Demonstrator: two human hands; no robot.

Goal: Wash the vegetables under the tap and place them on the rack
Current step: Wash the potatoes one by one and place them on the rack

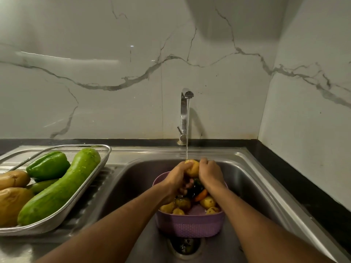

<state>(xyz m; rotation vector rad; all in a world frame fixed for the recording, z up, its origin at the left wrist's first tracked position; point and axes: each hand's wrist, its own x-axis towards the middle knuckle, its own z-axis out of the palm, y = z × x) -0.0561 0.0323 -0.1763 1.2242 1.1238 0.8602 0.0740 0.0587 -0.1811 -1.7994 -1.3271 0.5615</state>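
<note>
Home kitchen — steel sink [252, 168], tap [183, 118], marble wall [95, 54].

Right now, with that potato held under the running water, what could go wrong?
The wet potato, gripped between the left hand and right hand, might slip and drop into the purple basket or the sink. The rack already holds a big gourd, a pepper and potatoes, so another piece may roll off.

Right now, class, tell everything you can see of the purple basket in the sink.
The purple basket is a round tub that looks like plastic, its lower wall pierced with small holes. It stands upright on the bottom of the steel sink, just behind the drain. Inside lie several small potatoes, something orange and something dark green. Both forearms reach over it; whether they touch its rim is unclear.
</note>
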